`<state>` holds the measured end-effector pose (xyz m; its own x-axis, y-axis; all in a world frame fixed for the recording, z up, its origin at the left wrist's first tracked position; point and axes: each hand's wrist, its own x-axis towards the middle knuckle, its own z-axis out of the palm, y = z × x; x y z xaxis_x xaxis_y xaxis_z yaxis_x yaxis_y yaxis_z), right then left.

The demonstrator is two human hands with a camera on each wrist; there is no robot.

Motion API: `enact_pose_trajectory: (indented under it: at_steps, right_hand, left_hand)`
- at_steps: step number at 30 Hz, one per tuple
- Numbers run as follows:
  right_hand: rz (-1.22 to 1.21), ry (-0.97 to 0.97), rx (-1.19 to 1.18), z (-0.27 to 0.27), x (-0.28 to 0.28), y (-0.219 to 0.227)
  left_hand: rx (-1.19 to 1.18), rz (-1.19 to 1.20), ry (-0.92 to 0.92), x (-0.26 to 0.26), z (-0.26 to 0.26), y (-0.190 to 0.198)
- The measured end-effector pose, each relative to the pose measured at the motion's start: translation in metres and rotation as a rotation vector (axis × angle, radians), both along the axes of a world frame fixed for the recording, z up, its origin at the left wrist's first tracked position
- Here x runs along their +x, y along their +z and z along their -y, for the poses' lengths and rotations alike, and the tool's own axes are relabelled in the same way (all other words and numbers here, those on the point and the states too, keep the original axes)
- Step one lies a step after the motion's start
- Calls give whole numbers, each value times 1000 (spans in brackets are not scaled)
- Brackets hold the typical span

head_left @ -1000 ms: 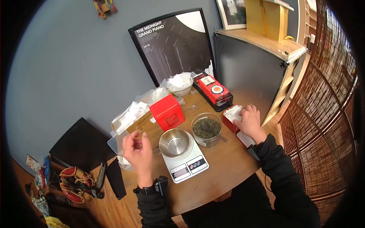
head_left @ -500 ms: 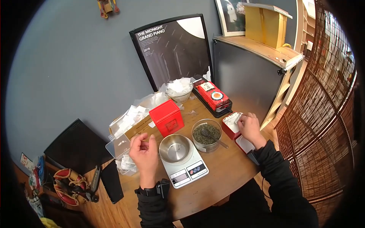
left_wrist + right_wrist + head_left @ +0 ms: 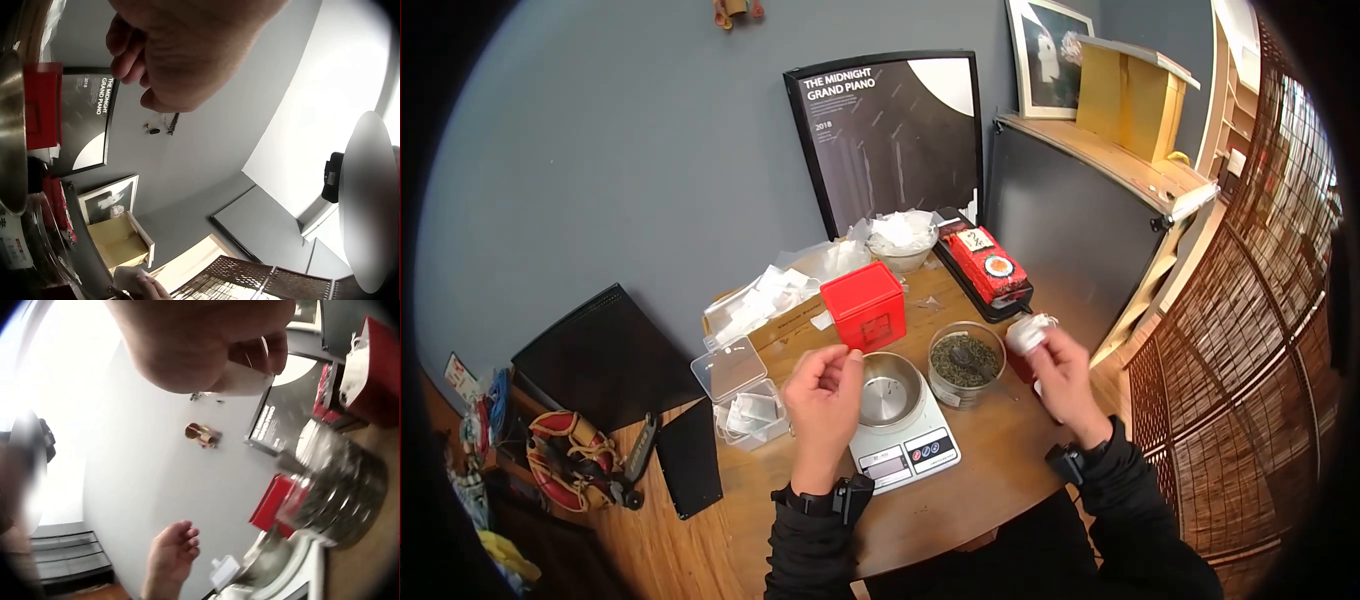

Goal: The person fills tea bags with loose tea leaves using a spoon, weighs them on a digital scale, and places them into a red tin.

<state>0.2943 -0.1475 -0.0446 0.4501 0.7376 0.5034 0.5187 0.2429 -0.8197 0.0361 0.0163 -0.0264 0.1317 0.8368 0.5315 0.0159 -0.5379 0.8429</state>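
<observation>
My right hand pinches a small white pouch, like a tea bag, just above the red tin. White pouches with strings show inside that tin. My left hand hovers by the steel bowl, thumb and fingers loosely curled with nothing held. The bowl rests on a white digital scale. Right of it, a clear jar holds dried green leaves and a spoon.
Behind the bowl stands a closed red box. A red decorated package lies on a black tray. At the table's left are an open plastic container with white pouches and a pile of white packets; a bowl of white pouches is behind.
My right hand has lifted a white pouch out of the red tin. My left hand has shifted right, nearer the steel bowl. The head view has turned slightly left.
</observation>
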Motion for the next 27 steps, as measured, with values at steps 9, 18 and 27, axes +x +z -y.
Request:
enact_pose_trajectory:
  at_steps: [9, 18, 27]
  right_hand:
    - [-397, 645, -130, -58, -72, 22]
    - [-350, 779, -210, -91, -76, 17]
    - [-431, 826, -224, -94, -63, 33]
  left_hand:
    - [-195, 11, -460, -3, 6, 3]
    - [-211, 252, -536, -11, -3, -1]
    - [-193, 15, -509, -18, -4, 6]
